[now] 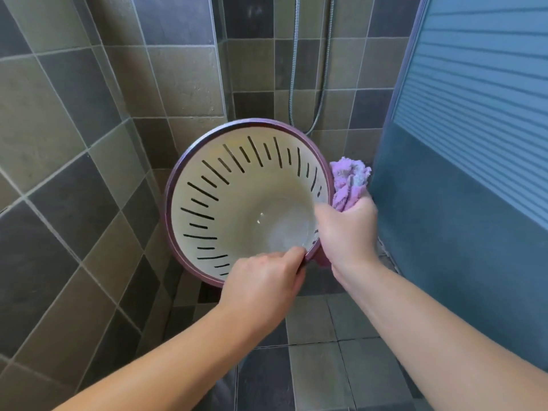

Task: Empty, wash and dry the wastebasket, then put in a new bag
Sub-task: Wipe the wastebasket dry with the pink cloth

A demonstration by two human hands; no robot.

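The wastebasket [225, 203] is held up in a tiled shower corner, tipped so that its open mouth faces the camera and slightly upward; its long axis runs from the purple rim near the viewer back and down to the closed base, which shows as a pale glossy disc deep inside. There is one basket, cream inside with a purple rim, and its wall is pierced by a ring of narrow dark slots, long and short in turn. The left hand [264, 280] grips the near lower edge of the rim, fingers curled over the lip with the thumb on the inside. The right hand [347, 229] is at the basket's right side, just outside the rim, its fingers closed around one bunched lilac cloth [350, 179], which bulges up above the fist and lies against the basket's outer wall; part of the rim is hidden behind this hand. Behind the basket one metal shower hose [321, 69] hangs in a loop down the back wall [255, 69], its lower bend just behind the basket's top edge. To the right, close beside the cloth, stands a blue-grey panel with ribbed frosted glass [474, 99]. Grey and olive tiles cover the left wall [59, 143] and the floor [320, 366].
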